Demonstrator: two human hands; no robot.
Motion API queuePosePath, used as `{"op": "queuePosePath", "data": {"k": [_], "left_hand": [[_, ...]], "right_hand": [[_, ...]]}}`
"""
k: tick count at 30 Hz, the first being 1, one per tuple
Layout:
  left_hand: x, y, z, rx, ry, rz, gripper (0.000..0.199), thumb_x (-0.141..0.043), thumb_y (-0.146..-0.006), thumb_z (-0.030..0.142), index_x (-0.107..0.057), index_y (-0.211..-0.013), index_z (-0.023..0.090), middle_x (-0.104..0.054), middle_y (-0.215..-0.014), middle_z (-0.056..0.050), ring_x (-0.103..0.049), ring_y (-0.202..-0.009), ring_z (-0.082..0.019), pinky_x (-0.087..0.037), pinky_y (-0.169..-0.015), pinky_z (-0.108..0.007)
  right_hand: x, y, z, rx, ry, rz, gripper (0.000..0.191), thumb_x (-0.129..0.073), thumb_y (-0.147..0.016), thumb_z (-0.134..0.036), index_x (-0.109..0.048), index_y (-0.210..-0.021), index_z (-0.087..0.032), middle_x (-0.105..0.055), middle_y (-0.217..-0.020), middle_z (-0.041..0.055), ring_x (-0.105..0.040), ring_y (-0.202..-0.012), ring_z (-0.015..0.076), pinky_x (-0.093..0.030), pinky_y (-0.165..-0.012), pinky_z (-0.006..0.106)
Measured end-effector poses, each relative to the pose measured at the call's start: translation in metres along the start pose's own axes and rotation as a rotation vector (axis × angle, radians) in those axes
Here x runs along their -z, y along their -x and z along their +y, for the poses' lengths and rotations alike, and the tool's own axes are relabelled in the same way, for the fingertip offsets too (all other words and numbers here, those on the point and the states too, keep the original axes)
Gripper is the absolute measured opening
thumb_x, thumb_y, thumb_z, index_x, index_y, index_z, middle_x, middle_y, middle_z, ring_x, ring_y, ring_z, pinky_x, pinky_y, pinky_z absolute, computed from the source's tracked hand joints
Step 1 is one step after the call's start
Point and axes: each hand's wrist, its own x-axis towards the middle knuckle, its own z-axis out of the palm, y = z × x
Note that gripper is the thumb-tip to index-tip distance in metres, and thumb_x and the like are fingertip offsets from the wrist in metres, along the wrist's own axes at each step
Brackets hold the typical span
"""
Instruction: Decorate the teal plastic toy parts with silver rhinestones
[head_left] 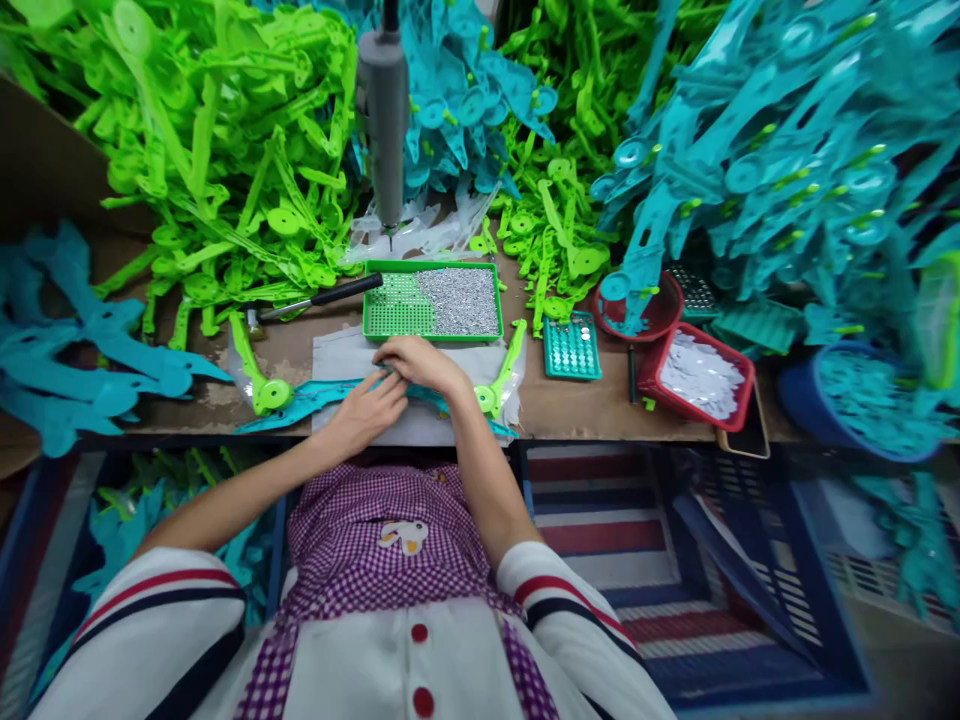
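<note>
A long teal plastic part (315,398) lies across the near edge of the bench on a white cloth (337,355). Each end of it carries a lime-green plastic arm, one on the left (271,393) and one on the right (491,398), with clear pieces alongside. My left hand (367,408) rests closed on the middle of the teal part. Above it my right hand (420,362) is curled, its fingertips meeting the left fingers; whatever they pinch is hidden. Just beyond the hands sits a green tray (397,305) with many small silver screws (465,300).
A grey power screwdriver (385,130) hangs over the tray. A black-handled hammer (345,290) lies left. Piles of lime-green parts (247,200) and teal parts (750,170) crowd the back. At right are a teal tray (571,347), red basket (739,400) and blue bowl (810,415).
</note>
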Motion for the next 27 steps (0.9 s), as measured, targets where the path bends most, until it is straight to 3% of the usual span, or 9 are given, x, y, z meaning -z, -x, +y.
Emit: {"op": "queuePosePath", "data": {"k": [3, 5, 9, 12, 16, 19, 21, 24, 27], "left_hand": [[0.003, -0.006, -0.002, -0.074, -0.017, -0.086, 0.028, -0.043, -0.087, 0.002, -0.066, -0.096, 0.016, -0.069, -0.107, -0.015, -0.061, -0.106, -0.026, -0.043, -0.097, -0.04], [0.005, -0.012, -0.003, -0.032, 0.01, -0.151, 0.028, -0.043, -0.086, 0.002, -0.066, -0.095, 0.015, -0.07, -0.097, -0.014, -0.064, -0.097, -0.026, -0.045, -0.091, -0.04], [0.015, -0.032, -0.015, 0.252, 0.286, -0.287, 0.021, -0.051, -0.083, 0.01, -0.07, -0.086, 0.017, -0.072, -0.082, -0.01, -0.067, -0.078, -0.025, -0.047, -0.075, -0.035], [0.018, -0.045, -0.029, 0.416, 0.592, -0.319, 0.011, -0.061, -0.078, 0.018, -0.071, -0.074, 0.018, -0.071, -0.07, -0.005, -0.066, -0.07, -0.022, -0.046, -0.068, -0.03], [0.011, -0.049, -0.04, 0.523, 0.803, -0.263, 0.007, -0.066, -0.072, 0.022, -0.071, -0.069, 0.018, -0.07, -0.063, -0.001, -0.064, -0.063, -0.016, -0.044, -0.063, -0.025], [0.003, -0.044, -0.041, 0.543, 0.824, -0.201, 0.007, -0.067, -0.072, 0.024, -0.071, -0.069, 0.018, -0.07, -0.063, 0.0, -0.064, -0.063, -0.015, -0.045, -0.061, -0.025], [-0.001, -0.039, -0.042, 0.55, 0.859, -0.176, 0.006, -0.067, -0.072, 0.024, -0.07, -0.07, 0.018, -0.071, -0.065, 0.0, -0.065, -0.064, -0.016, -0.046, -0.062, -0.025], [-0.006, -0.028, -0.041, 0.551, 0.968, -0.142, 0.009, -0.066, -0.076, 0.027, -0.068, -0.074, 0.018, -0.071, -0.066, -0.001, -0.066, -0.064, -0.017, -0.049, -0.062, -0.026], [-0.014, -0.014, -0.032, 0.469, 0.935, 0.027, 0.011, -0.065, -0.08, 0.03, -0.068, -0.078, 0.02, -0.074, -0.079, -0.003, -0.069, -0.075, -0.019, -0.053, -0.071, -0.031]], "right_hand": [[0.004, -0.008, -0.002, 0.072, -0.097, -0.114, 0.027, -0.056, -0.084, -0.006, -0.076, -0.094, -0.022, -0.077, -0.097, 0.001, -0.069, -0.09, 0.0136, -0.053, -0.083, 0.027], [0.005, -0.005, -0.003, 0.03, -0.131, -0.064, 0.028, -0.055, -0.085, -0.007, -0.075, -0.1, -0.022, -0.077, -0.102, 0.002, -0.069, -0.094, 0.0145, -0.053, -0.085, 0.029], [0.002, 0.029, -0.007, -0.088, -0.168, 0.293, 0.027, -0.052, -0.092, -0.016, -0.07, -0.11, -0.021, -0.074, -0.11, 0.0047, -0.067, -0.1, 0.0158, -0.053, -0.088, 0.032], [-0.015, 0.066, -0.016, -0.135, -0.138, 0.499, 0.024, -0.049, -0.096, -0.027, -0.069, -0.105, -0.018, -0.074, -0.098, 0.0057, -0.067, -0.087, 0.015, -0.053, -0.08, 0.029], [-0.059, 0.092, -0.033, -0.085, 0.058, 0.509, 0.033, -0.055, -0.092, -0.043, -0.065, -0.107, -0.015, -0.072, -0.09, 0.0092, -0.066, -0.081, 0.0194, -0.052, -0.074, 0.031], [-0.083, 0.088, -0.039, -0.102, 0.159, 0.459, 0.029, -0.05, -0.095, -0.039, -0.065, -0.104, -0.017, -0.072, -0.09, 0.0104, -0.066, -0.08, 0.0213, -0.051, -0.074, 0.033], [-0.083, 0.085, -0.036, -0.157, 0.102, 0.488, 0.029, -0.043, -0.098, -0.035, -0.067, -0.099, -0.019, -0.072, -0.088, 0.0092, -0.066, -0.079, 0.0202, -0.05, -0.074, 0.032], [-0.063, 0.085, -0.023, -0.281, -0.077, 0.575, 0.028, -0.045, -0.097, -0.039, -0.067, -0.093, -0.021, -0.073, -0.088, 0.0058, -0.066, -0.076, 0.0183, -0.051, -0.073, 0.03], [-0.04, 0.083, -0.011, -0.405, -0.136, 0.577, 0.023, -0.053, -0.092, -0.041, -0.067, -0.088, -0.023, -0.073, -0.085, 0.0031, -0.064, -0.072, 0.0181, -0.049, -0.071, 0.03]]}}
